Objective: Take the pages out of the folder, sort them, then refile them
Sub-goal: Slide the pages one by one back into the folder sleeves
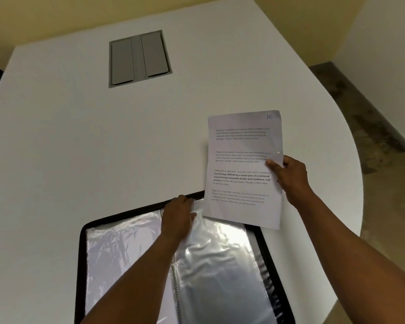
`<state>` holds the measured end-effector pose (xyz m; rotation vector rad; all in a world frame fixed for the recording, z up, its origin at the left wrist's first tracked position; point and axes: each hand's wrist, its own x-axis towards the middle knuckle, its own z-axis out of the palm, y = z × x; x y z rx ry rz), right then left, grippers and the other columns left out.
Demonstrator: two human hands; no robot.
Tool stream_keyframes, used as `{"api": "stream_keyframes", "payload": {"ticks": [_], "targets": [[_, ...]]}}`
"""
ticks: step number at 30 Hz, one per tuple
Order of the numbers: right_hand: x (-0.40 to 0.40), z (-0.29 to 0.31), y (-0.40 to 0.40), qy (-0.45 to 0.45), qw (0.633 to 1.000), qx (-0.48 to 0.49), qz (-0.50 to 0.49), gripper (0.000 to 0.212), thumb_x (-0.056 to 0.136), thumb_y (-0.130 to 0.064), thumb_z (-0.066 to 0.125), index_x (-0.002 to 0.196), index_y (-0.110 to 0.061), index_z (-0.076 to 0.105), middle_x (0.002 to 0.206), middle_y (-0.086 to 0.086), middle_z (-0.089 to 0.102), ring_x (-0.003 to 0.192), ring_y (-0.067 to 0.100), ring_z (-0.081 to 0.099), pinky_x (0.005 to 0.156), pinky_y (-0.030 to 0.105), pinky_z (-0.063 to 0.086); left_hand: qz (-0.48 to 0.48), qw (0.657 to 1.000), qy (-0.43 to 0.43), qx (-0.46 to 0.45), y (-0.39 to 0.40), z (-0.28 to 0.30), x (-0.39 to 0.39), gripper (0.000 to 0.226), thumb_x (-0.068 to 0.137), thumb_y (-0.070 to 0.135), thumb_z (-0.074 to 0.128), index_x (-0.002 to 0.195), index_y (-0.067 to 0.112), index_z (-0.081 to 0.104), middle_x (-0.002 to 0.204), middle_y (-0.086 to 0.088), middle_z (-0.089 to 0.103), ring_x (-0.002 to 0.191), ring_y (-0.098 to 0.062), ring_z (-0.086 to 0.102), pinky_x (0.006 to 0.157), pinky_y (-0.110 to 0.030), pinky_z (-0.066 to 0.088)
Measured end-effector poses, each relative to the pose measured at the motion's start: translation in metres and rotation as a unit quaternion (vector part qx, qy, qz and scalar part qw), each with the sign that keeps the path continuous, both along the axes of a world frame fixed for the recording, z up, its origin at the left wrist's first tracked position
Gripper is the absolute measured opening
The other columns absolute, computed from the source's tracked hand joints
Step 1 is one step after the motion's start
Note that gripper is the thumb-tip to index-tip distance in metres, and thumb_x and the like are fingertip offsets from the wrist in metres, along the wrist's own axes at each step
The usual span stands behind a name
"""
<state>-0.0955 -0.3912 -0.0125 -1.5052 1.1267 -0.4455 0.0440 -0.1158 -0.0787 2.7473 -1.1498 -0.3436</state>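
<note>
Folder (173, 265) cut off below, page (242, 169) text blurred

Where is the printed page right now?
The printed page is right of centre, pinched at its right edge by the right hand, its lower edge over the open folder's far right corner.
</note>
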Motion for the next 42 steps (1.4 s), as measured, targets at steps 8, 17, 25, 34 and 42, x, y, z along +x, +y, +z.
{"api": "stream_keyframes", "payload": {"ticks": [8,17,25,34,42], "targets": [[0.015,-0.009,-0.008,-0.028,0.999,0.032,-0.021,0.022,0.087,-0.024,0.072,0.108,-0.018,0.069,0.102,0.002,0.071,0.091,0.019,0.068,0.085,0.036,0.055,0.030,0.998,0.032,-0.039,-0.009,0.008,0.014,0.019,0.075,0.020,0.073,0.061,0.023,0.060,0.063,0.006,0.064,0.059,-0.013,0.052,0.056,-0.025,0.029],[0.019,-0.005,-0.013,-0.052,0.997,0.034,-0.055,0.023,0.089,-0.021,0.070,0.110,-0.014,0.068,0.097,-0.001,0.070,0.076,0.004,0.064,0.063,0.018,0.049,-0.055,0.998,0.000,0.011,-0.006,0.002,0.017,0.015,0.078,0.013,0.068,0.067,0.023,0.071,0.065,0.005,0.062,0.066,-0.019,0.052,0.056,-0.028,0.038],[0.026,0.000,-0.006,-0.075,0.995,0.032,-0.059,0.020,0.089,-0.020,0.070,0.108,-0.015,0.069,0.091,-0.007,0.069,0.074,0.002,0.065,0.063,0.016,0.051,-0.018,0.999,0.026,-0.042,0.006,0.025,0.009,0.012,0.090,0.019,0.058,0.082,0.017,0.066,0.073,-0.003,0.064,0.069,-0.025,0.057,0.060,-0.033,0.037],[0.026,-0.004,-0.017,-0.049,0.983,-0.015,-0.175,0.016,0.091,-0.021,0.067,0.106,-0.016,0.068,0.097,-0.004,0.067,0.091,0.016,0.064,0.083,0.029,0.052,0.009,0.994,0.100,-0.041,0.002,0.035,0.015,0.016,0.093,0.021,0.052,0.084,0.020,0.065,0.078,0.006,0.066,0.074,-0.015,0.058,0.065,-0.031,0.047],[0.049,0.001,-0.010,-0.152,0.962,0.107,-0.201,0.017,0.092,-0.017,0.066,0.108,-0.022,0.062,0.106,-0.002,0.067,0.093,0.013,0.067,0.081,0.031,0.057,0.029,0.980,0.171,-0.096,0.002,0.037,0.009,0.010,0.088,0.013,0.060,0.086,0.018,0.068,0.085,0.007,0.064,0.076,-0.009,0.057,0.072,-0.028,0.048]]}}
